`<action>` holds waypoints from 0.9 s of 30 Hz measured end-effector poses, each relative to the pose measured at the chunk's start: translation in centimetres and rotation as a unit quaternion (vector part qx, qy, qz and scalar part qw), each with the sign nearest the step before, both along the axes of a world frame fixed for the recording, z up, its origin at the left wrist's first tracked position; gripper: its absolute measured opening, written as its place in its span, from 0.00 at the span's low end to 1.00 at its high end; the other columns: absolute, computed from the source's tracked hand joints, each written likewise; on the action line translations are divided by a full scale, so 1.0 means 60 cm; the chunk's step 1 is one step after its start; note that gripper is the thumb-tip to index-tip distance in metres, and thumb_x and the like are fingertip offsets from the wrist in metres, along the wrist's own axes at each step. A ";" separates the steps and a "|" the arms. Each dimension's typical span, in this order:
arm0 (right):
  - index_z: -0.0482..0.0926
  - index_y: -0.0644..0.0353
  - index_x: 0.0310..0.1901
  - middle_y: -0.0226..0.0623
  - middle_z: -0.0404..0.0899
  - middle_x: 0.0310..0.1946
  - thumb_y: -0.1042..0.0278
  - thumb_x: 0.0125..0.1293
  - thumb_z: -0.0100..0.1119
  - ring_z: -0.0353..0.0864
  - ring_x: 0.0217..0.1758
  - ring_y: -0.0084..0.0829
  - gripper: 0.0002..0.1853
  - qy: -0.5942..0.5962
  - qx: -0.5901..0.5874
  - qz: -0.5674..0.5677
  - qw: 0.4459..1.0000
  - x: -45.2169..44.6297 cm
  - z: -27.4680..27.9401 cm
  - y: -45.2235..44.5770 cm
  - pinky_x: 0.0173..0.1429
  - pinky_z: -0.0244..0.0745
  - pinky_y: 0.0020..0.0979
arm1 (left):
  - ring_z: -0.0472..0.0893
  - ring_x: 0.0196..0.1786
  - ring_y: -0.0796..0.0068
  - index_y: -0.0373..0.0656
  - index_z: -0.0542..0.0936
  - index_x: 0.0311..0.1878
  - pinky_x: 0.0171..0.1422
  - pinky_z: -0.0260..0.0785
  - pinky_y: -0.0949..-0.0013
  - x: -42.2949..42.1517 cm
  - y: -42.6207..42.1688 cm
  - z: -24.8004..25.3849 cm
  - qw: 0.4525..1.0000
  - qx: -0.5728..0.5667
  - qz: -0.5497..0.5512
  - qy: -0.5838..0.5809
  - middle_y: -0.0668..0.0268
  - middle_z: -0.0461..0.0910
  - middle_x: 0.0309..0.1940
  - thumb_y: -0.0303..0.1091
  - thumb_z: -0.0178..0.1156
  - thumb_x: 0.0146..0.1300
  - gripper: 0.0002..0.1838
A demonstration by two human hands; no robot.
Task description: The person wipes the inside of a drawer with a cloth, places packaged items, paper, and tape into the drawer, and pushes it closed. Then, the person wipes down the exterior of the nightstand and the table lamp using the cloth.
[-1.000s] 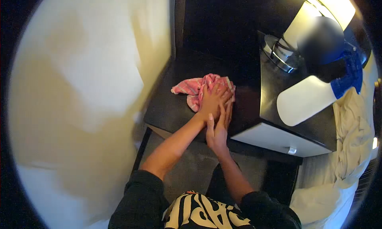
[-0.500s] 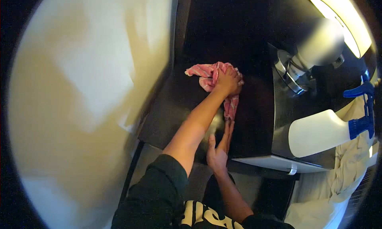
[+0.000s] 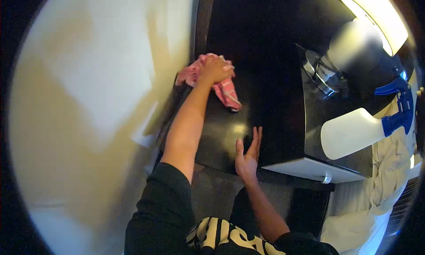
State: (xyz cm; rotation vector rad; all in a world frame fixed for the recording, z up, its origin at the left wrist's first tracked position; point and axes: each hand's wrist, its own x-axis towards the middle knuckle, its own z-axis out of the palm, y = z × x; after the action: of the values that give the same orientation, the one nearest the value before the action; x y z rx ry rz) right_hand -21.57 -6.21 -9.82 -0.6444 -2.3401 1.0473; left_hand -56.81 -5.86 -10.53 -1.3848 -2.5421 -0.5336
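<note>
A crumpled pink cloth with pale stripes (image 3: pixel 227 94) lies on the dark tabletop (image 3: pixel 221 126), close to the wall at its far left corner. My left hand (image 3: pixel 214 71) presses down on the cloth, fingers wrapped over it. One end of the cloth trails out toward me on the right. Near the front edge of the tabletop, my right hand (image 3: pixel 248 160) is apart from the cloth, thumb raised and fingers stretched out, with nothing in it.
A white spray bottle with a blue trigger head (image 3: pixel 352 133) lies at the right on a raised black-topped cabinet (image 3: pixel 316 117) with a white drawer (image 3: pixel 310 168). Behind it is a lit lamp (image 3: pixel 376 16). A pale wall (image 3: pixel 97 100) fills the left; beige bedding (image 3: pixel 385 171) is at right.
My left hand has moved the cloth right and away from me, then left to the wall side. My right hand has parted from my left hand and stays near the front edge.
</note>
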 end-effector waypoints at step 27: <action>0.46 0.66 0.72 0.57 0.43 0.74 0.57 0.70 0.53 0.41 0.79 0.51 0.38 0.073 -0.028 -0.001 0.997 0.006 -0.002 0.001 0.79 0.36 0.44 | 0.50 0.77 0.55 0.55 0.69 0.68 0.75 0.37 0.34 0.119 0.083 -0.033 0.983 0.121 0.112 -0.078 0.61 0.59 0.72 0.65 0.57 0.54 0.40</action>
State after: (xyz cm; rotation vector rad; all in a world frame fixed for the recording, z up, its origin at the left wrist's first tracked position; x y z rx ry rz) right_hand -21.21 -6.16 -9.91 -0.5707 -2.1904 1.1243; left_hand -49.66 -0.89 -12.54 -0.9943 -2.6018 -0.9026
